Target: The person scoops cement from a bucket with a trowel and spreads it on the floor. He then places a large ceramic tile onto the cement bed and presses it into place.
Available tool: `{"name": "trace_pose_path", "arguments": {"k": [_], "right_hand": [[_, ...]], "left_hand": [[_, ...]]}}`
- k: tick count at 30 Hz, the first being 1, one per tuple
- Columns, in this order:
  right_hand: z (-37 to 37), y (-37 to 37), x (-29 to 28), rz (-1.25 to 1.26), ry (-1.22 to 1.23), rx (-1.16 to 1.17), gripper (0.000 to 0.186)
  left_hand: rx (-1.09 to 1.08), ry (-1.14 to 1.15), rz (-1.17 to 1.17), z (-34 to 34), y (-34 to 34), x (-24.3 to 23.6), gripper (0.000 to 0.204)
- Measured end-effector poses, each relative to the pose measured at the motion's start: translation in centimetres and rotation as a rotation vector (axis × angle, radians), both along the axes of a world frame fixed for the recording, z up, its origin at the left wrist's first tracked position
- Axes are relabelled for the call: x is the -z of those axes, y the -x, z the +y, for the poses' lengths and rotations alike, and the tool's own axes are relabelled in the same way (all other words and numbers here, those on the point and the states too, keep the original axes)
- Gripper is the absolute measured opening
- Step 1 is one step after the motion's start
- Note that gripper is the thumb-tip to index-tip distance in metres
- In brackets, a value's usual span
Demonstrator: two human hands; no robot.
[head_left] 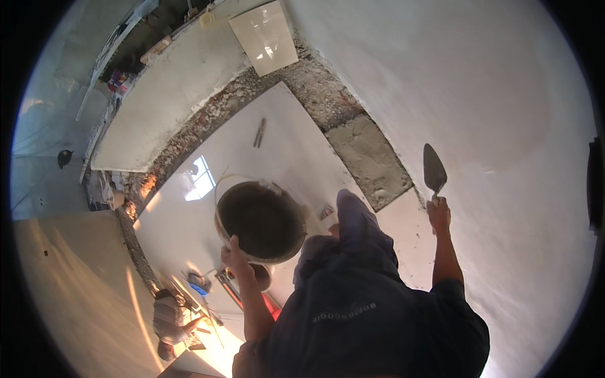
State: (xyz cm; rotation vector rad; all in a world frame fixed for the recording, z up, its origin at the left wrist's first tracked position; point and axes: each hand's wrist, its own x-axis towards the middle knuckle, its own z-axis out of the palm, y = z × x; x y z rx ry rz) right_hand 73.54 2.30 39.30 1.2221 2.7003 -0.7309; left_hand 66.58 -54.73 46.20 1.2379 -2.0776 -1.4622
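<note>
My left hand [234,257] is closed on the near rim of a large dark bucket [272,259], its thumb over the edge. The bucket hangs or stands over the tiled floor; which one I cannot tell, and its dark inside hides any contents. On the right, my right hand [439,215] is wrapped round the handle of a pointed trowel [434,169]. The blade points away from me, in front of the pale wall. Between the hands, ahead of my legs, lies a smoothed patch of grey mortar [368,160] along the wall.
Large glossy tiles [287,129] cover the floor, bordered by a rough rubble strip [315,85]. A loose tile [265,38] lies at the far end. A slim metal tool [259,133] rests beyond the bucket. Another person [169,318] crouches at the lower left.
</note>
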Motion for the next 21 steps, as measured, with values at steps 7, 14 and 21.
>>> {"name": "trace_pose_path", "arguments": {"k": [7,14,21], "right_hand": [[-2.7,8.6,1.3,-0.075,0.044,0.022,0.042],[-7.0,23.8,-1.0,0.048,0.106,-0.353,0.042],[-15.1,40.1,-1.8,-0.09,0.105,-0.585,0.039]], "left_hand": [[0.305,-0.044,0.067,2.2,21.4,-1.1,0.036],[0.609,0.003,-0.07,6.6,38.3,-0.8,0.035],[0.99,0.08,-0.13,14.3,51.5,0.4,0.032]]}}
